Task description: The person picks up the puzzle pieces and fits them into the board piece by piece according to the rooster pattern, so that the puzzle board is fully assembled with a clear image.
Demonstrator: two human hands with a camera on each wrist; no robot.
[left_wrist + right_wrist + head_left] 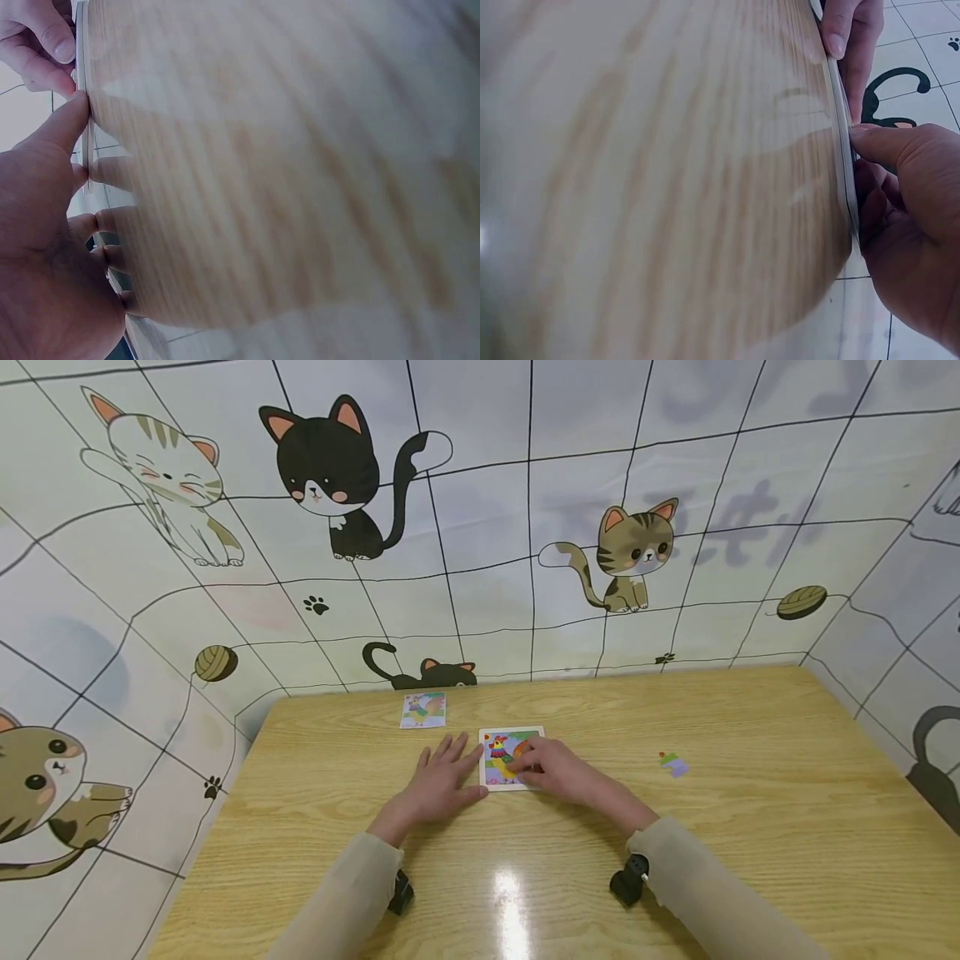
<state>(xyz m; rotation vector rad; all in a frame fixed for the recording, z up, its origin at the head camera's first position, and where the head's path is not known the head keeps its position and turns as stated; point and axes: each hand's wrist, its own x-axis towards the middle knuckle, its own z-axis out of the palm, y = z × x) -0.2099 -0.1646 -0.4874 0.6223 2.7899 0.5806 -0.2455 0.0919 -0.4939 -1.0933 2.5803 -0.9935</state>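
A small jigsaw puzzle in a white-rimmed tray (492, 779) lies on the table, showing a colourful rooster. My left hand (442, 781) rests flat beside it with fingers spread, thumb and index fingertip at its left edge. My right hand (558, 770) bends over the right half of the picture, fingers curled and fingertips down on the puzzle, covering that part. In the right wrist view the thumb (889, 144) of this hand is at the tray, seen edge-on. I cannot tell whether a puzzle piece is between those fingertips.
Loose puzzle pieces (673, 765), green and purple, lie to the right on the wooden table (750, 843). A picture card (423, 711) with a paler rooster lies at the back left. Behind the table hangs a cat-printed wall covering (487, 527).
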